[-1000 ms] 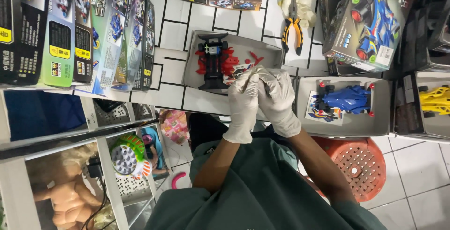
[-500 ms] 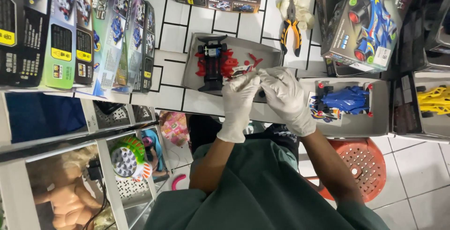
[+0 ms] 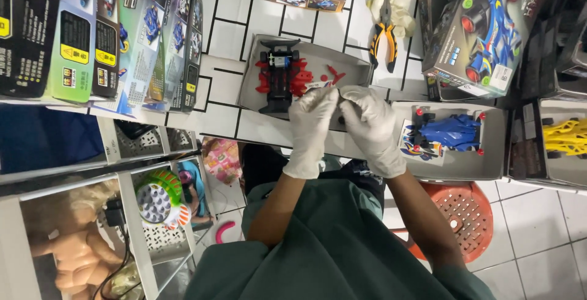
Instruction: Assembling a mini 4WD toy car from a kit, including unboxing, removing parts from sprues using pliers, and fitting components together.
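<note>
both gloved hands: left hand (image 3: 310,119), right hand (image 3: 373,122) pinch tiny dark part (image 3: 340,118), detail unclear.

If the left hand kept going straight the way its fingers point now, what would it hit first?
Most likely the red and black toy car chassis in the open grey box. The left hand points up and slightly right, towards loose red parts beside it; depth is unclear.

White gloves cover the left hand (image 3: 312,130) and right hand (image 3: 373,127), above a green shirt (image 3: 333,257). The toy car chassis (image 3: 280,75) is black and red; the car body (image 3: 450,133) blue. The pliers (image 3: 384,31) have orange-and-black handles, the stool (image 3: 465,211) is red.
</note>
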